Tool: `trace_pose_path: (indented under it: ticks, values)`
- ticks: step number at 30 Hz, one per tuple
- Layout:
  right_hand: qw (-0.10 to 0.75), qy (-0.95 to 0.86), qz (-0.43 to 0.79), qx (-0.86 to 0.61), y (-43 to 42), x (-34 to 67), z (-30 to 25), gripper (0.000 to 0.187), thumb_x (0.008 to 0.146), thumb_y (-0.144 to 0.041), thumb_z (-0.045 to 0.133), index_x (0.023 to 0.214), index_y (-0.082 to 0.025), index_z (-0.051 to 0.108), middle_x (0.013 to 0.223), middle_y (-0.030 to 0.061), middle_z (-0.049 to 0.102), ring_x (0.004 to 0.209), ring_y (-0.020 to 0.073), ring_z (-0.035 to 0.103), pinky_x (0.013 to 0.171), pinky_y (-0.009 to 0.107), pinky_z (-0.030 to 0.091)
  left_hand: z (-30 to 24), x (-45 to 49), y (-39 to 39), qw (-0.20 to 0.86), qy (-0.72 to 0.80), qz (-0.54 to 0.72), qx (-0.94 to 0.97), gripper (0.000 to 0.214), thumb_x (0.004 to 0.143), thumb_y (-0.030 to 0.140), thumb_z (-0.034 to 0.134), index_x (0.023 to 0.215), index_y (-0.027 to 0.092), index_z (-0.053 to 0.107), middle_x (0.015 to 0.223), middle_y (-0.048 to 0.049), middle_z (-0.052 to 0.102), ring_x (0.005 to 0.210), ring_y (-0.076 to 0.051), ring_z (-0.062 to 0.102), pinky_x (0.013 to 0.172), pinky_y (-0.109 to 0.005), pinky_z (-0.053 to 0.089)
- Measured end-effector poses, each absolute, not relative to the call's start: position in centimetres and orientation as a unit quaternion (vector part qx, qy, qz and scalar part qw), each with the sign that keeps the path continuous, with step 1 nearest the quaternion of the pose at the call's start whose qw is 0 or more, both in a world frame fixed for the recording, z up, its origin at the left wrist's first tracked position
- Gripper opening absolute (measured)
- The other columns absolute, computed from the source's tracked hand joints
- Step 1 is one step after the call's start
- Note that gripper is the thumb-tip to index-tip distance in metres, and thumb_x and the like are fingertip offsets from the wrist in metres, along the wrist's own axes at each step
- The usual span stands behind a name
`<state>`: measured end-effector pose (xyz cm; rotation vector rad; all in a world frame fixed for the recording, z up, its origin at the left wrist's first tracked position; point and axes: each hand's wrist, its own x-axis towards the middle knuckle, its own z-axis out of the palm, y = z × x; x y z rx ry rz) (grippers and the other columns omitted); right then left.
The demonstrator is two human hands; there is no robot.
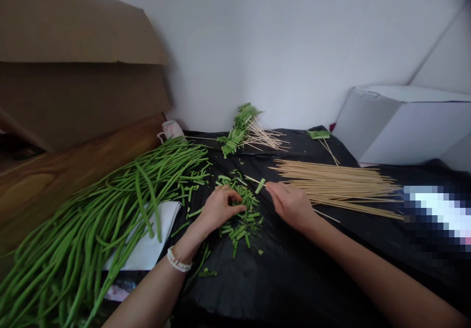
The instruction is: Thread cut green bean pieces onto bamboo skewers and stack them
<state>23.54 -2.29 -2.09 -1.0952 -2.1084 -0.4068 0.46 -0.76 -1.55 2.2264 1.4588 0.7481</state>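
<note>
My right hand [290,204] is closed around a thin wooden skewer [252,178], which points to the left. One cut piece of green bean [260,186] is threaded crosswise on it, just ahead of my fingers. My left hand [221,208], with a white beaded bracelet at the wrist, reaches over a loose heap of cut green bean pieces [239,232]. Its thumb and forefinger are apart above the heap, with no piece visible between them; the other fingers are partly hidden. Right of my right hand lies a bundle of bare skewers [342,183].
Long whole beans [91,220] spread across the left, partly over white paper [147,249]. Filled skewers [239,127] are stacked at the back, with a few more [319,135] farther right. A mug [172,129], a cardboard box [81,58] and a white box [405,122] border the black-covered table [287,284].
</note>
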Motion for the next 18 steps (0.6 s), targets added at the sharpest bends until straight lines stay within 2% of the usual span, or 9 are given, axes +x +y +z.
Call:
trace_pose_path:
  ticks: [3, 7, 11, 14, 18]
  values:
    - [0.346, -0.820, -0.156, -0.428, -2.36, 23.46, -2.08, 0.027, 0.096, -0.022, 0.040, 0.099, -0.015, 0.065, 0.080, 0.0044, 0.068, 0.067, 0.0113, 0.060, 0.062, 0.023, 0.039, -1.54, 0.49, -0.75, 0.195, 0.510, 0.255, 0.798, 0.009, 0.069, 0.029, 0.072, 0.074, 0.022, 0.073, 0.078, -0.0015, 0.065, 0.079, -0.018, 0.057, 0.074, -0.029, 0.041]
    - [0.336, -0.821, -0.167, -0.431, -2.41, 23.44, -2.08, 0.025, 0.095, -0.020, 0.041, 0.102, -0.015, 0.064, 0.080, 0.0040, 0.067, 0.065, 0.0116, 0.059, 0.060, 0.024, 0.038, -1.47, 0.46, -0.38, 0.243, 0.529, 0.342, 0.737, 0.010, 0.072, 0.028, 0.069, 0.076, 0.019, 0.072, 0.076, -0.0024, 0.068, 0.070, -0.016, 0.057, 0.067, -0.027, 0.041]
    - [0.329, -0.827, -0.181, -0.419, -2.50, 23.37, -2.16, 0.025, 0.094, -0.018, 0.041, 0.107, -0.014, 0.063, 0.078, 0.0033, 0.066, 0.063, 0.0117, 0.058, 0.058, 0.024, 0.036, -1.28, 0.27, -0.03, 0.417, 0.501, 0.469, 0.596, 0.022, 0.067, 0.028, 0.076, 0.085, 0.016, 0.071, 0.076, -0.0020, 0.069, 0.068, -0.013, 0.058, 0.067, -0.025, 0.043]
    - [0.322, -0.832, -0.197, -0.407, -2.66, 23.27, -2.23, 0.028, 0.093, -0.017, 0.042, 0.113, -0.016, 0.061, 0.073, 0.0008, 0.064, 0.059, 0.0110, 0.056, 0.055, 0.025, 0.033, -1.01, 0.11, 0.02, 0.559, 0.442, 0.514, 0.477, 0.029, 0.064, 0.025, 0.080, 0.091, 0.018, 0.073, 0.080, -0.0009, 0.070, 0.070, -0.010, 0.059, 0.070, -0.023, 0.044]
    - [0.305, -0.836, -0.211, -0.404, -2.84, 23.19, -2.31, 0.029, 0.093, -0.017, 0.043, 0.115, -0.020, 0.062, 0.069, -0.0014, 0.062, 0.055, 0.0101, 0.054, 0.053, 0.026, 0.029, -0.72, 0.15, -0.08, 0.649, 0.396, 0.521, 0.389, 0.028, 0.061, 0.019, 0.082, 0.087, 0.016, 0.074, 0.081, -0.0015, 0.071, 0.069, -0.007, 0.059, 0.069, -0.019, 0.045]
